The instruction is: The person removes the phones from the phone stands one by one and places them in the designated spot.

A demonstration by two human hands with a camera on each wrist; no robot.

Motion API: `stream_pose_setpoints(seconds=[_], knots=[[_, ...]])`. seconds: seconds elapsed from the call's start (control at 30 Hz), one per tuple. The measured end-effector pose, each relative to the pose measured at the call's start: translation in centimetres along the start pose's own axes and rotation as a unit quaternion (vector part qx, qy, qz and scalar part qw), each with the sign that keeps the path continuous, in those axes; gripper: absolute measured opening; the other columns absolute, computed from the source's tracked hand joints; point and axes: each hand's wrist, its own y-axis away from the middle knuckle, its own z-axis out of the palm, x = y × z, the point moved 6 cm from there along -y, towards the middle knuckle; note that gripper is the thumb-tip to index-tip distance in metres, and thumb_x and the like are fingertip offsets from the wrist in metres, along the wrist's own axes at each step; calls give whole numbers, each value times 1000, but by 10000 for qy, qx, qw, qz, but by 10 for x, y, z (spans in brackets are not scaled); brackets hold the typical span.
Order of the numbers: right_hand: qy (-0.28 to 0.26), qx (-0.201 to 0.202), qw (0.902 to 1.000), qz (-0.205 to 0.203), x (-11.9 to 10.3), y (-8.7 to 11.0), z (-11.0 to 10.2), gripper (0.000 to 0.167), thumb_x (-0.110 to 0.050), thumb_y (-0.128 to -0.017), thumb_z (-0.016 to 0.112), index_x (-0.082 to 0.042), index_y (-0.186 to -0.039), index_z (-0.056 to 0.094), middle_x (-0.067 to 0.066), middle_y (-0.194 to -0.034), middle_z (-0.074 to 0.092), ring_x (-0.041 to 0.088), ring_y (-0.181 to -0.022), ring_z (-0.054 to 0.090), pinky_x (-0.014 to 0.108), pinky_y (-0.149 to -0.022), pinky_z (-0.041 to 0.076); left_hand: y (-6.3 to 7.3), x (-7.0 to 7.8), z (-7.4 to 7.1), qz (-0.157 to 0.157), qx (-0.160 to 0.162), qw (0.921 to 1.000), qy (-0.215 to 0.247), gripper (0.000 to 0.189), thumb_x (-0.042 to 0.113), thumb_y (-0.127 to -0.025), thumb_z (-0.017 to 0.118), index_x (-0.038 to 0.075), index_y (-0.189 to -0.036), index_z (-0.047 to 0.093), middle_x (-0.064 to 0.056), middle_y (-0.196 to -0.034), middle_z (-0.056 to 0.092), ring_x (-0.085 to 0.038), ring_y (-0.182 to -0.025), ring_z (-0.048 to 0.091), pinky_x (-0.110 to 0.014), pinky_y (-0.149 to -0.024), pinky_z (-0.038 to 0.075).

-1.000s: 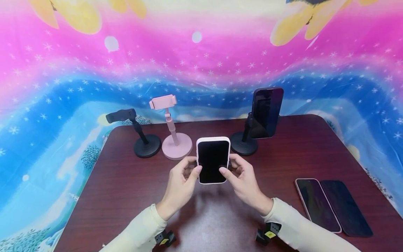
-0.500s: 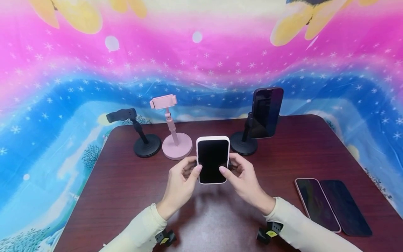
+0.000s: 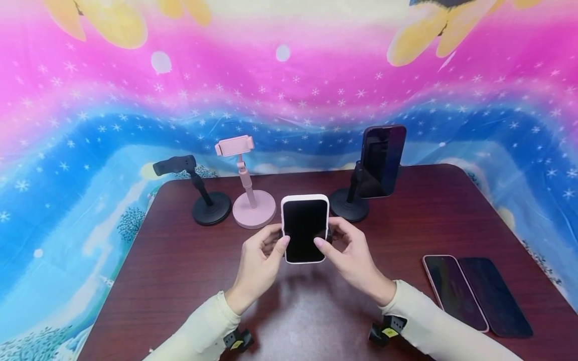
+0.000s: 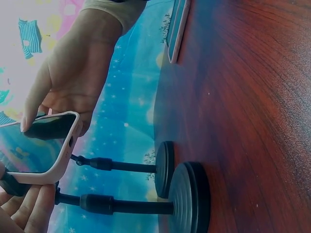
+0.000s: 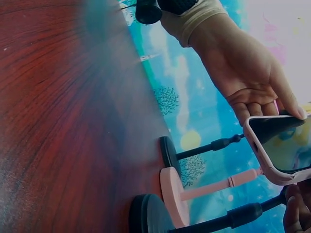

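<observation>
A phone (image 3: 304, 230) in a pale case faces me upright in the middle of the table. It sits at the top of a black phone stand, whose round base (image 4: 189, 199) and stem (image 4: 141, 207) show in the left wrist view. My left hand (image 3: 257, 263) holds the phone's left side, thumb on the front. On the right side my right hand (image 3: 358, 263) holds it the same way. Both hands' other fingers curl behind, by the black clamp (image 3: 329, 235), partly hidden. In the head view, phone and hands cover the stand.
Behind to the left stand an unloaded black stand (image 3: 209, 208) and a pink stand (image 3: 254, 208). Another black stand (image 3: 349, 204) at the back carries a dark phone (image 3: 384, 160). Two phones, one pink-edged (image 3: 456, 293) and one dark (image 3: 496, 298), lie at the right.
My right hand has shifted very slightly forward along the phone's edge. My left hand, the phone and the stands look practically the same.
</observation>
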Motion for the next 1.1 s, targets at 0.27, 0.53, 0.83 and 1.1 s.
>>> stream_pose_setpoints(seconds=[0.27, 0.53, 0.83, 1.1], knots=[[-21, -23, 9998, -210, -7, -4, -4, 34, 9, -86, 71, 2, -119, 64, -10, -100, 68, 8, -86, 63, 18, -77, 56, 1, 0, 1, -33, 29, 10000, 46, 24, 8, -96, 68, -2, -117, 68, -16, -98, 77, -5, -80, 71, -24, -71, 62], [-349, -106, 9989, -290, -16, -12, -4, 27, 7, -89, 68, 4, -116, 63, -6, -95, 67, 9, -84, 60, 19, -76, 53, 1, -2, 1, 73, 64, 9999, 78, 23, 7, -96, 68, -3, -117, 68, -18, -96, 76, -4, -78, 70, -22, -70, 61], [-271, -77, 9988, -390, -25, -23, -5, 30, 7, -89, 65, 4, -119, 64, -9, -95, 68, 8, -83, 61, 19, -76, 55, 1, -2, 1, 50, 56, 9999, 103, 24, 7, -96, 68, -3, -117, 68, -18, -96, 76, -4, -79, 71, -22, -70, 61], [-329, -402, 9986, -94, -31, -33, -1, 34, 0, -94, 66, 1, -127, 62, 1, -109, 71, 10, -93, 67, 23, -83, 60, 1, -4, 1, -7, 59, 9999, 113, 25, 7, -96, 68, -3, -118, 69, -18, -97, 77, -5, -78, 71, -22, -70, 61]])
